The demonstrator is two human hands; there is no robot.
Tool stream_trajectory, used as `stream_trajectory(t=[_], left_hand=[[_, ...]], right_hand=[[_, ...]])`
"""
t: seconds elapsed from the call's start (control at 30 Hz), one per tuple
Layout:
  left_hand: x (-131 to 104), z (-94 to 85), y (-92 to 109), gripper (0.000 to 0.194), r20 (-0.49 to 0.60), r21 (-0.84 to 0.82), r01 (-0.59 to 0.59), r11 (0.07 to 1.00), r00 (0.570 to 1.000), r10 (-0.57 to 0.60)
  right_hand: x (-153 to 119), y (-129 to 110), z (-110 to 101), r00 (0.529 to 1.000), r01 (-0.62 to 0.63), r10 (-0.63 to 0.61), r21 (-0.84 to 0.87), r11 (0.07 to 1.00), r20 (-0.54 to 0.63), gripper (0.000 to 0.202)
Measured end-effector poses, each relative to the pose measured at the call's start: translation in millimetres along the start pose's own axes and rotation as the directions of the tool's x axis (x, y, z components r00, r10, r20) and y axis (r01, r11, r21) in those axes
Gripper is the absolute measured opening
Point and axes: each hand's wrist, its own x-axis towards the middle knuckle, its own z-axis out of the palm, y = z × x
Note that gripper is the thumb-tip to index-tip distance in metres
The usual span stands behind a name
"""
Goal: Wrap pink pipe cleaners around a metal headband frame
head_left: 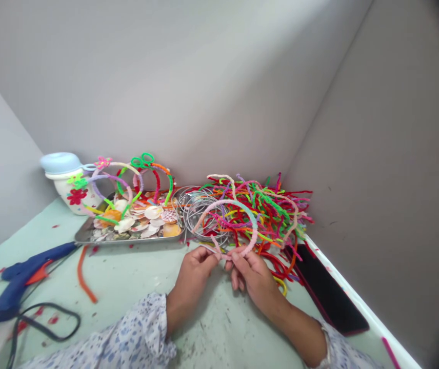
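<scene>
A headband point(251, 215), partly wrapped in pale pink and light blue pipe cleaner, stands upright as an arch over my hands. My left hand point(193, 269) is closed, thumb against forefinger, on its lower end, where a pink pipe cleaner end point(215, 243) sticks up. Close beside it, my right hand point(253, 274) pinches the pink-wrapped stretch at the lower right. The fingertips hide how the pipe cleaner is wound there. Bare metal headbands point(200, 207) lie in a heap just behind, with a pile of colourful pipe cleaners point(273, 205) to their right.
A metal tray point(127, 241) of seashells point(152, 212) and finished headbands point(131, 177) stands at the back left, near a lidded white cup point(71, 187). A blue glue gun point(19, 279) with its cord lies left, by an orange pipe cleaner point(83, 277). A black phone point(329, 292) lies right.
</scene>
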Motion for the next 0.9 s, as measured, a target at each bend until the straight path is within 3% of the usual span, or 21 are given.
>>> stream_trajectory(t=[0.33,0.6,0.9], left_hand=[[0.0,0.0,0.7,0.015,0.035,-0.001,-0.010,1.000,0.999,0.010],[0.0,0.3,3.0,0.027,-0.003,0.015,-0.012,1.000,1.000,0.012],[1.2,-1.9,2.3,0.025,0.002,0.000,0.028,1.000,1.000,-0.028]], right_hand=[[-0.7,-2.9,0.1,1.000,0.011,-0.011,0.031,0.999,-0.019,0.030],[0.3,-3.1,0.2,1.000,-0.013,0.014,0.031,0.999,-0.018,0.033],[0.2,-3.7,0.7,0.999,-0.043,0.044,0.046,0.998,-0.007,0.033]])
